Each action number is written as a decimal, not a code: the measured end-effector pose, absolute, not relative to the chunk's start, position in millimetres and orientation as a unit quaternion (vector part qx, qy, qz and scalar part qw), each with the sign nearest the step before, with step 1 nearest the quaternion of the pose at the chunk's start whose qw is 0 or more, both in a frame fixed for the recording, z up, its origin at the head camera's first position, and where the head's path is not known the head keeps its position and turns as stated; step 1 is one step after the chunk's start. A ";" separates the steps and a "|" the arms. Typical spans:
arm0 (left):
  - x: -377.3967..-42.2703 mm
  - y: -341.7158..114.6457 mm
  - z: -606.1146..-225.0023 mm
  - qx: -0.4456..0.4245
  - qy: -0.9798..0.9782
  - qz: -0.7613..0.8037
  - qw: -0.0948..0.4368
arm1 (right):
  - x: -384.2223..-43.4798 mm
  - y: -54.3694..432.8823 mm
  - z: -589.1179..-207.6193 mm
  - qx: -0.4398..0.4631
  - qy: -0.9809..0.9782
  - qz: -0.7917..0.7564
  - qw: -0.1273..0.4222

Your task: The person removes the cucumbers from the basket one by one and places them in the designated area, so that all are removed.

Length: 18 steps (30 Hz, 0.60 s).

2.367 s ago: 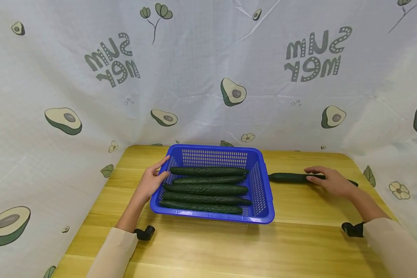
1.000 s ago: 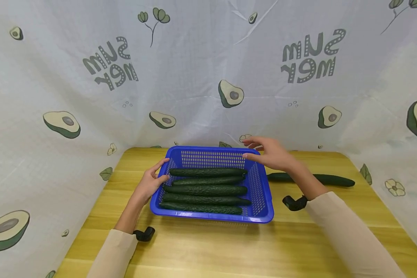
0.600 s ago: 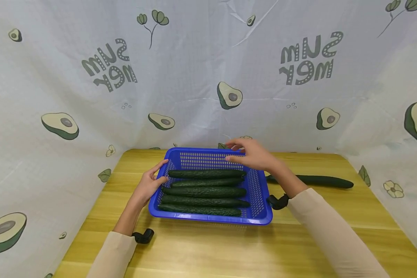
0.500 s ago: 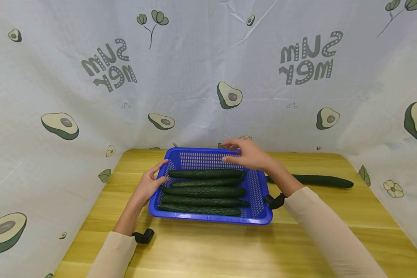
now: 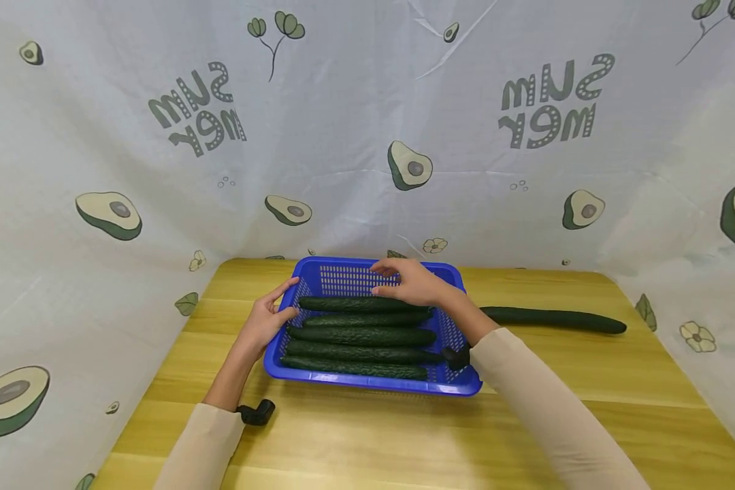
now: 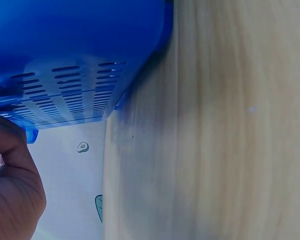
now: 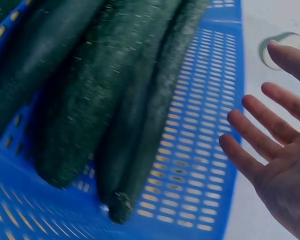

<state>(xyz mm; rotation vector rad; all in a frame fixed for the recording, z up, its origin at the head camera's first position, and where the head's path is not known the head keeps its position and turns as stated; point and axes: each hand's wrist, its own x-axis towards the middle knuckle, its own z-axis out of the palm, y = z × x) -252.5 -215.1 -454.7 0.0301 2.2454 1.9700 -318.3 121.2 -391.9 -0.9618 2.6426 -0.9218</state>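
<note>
- Blue plastic basket [image 5: 373, 383] with lots of little holes. Sits near the back of the table, in front of the cloth.
- Inside it, five green cucumbers [image 5: 363, 335]. Lie side by side, long ways from left to right. Look dark and bumpy.
- Left hand [image 5: 263, 325] on the left side of the basket. Holds the rim, with a thumb and finger on the blue edge.
- Right hand [image 5: 413, 284] over the back of the basket, by the farthest of the five. Fingers a little bent and apart from the thumb in the head view. Looks spread wide in the right wrist view.
- One lone cucumber [image 5: 554, 320] out on the wood, to the right of the basket. Hides its left end behind the right arm. Cannot tell if touching the basket.
- Long cream sleeves [image 5: 545, 401] on both arms, and a small black thing [image 5: 257, 412] at each wrist.
- Under it all, a yellow-brown wooden table [image 5: 367, 446] with stripy lines.
- Behind and at the sides, a pale cloth [image 5: 343, 102]. Shows avocado pictures [image 5: 410, 165], leaves, flowers and big grey letters [image 5: 548, 102] written backwards.
</note>
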 end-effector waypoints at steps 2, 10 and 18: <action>-252.7 -215.3 -455.4 0.010 0.748 0.660 0.077 | -319.8 117.8 -398.9 -0.324 0.890 -0.304 0.101; -252.6 -215.2 -458.8 0.012 0.737 0.671 0.078 | -321.8 108.6 -412.0 -0.326 0.900 -0.262 0.126; -252.9 -216.7 -459.0 0.014 0.735 0.674 0.074 | -324.7 102.8 -421.4 -0.333 0.902 -0.217 0.166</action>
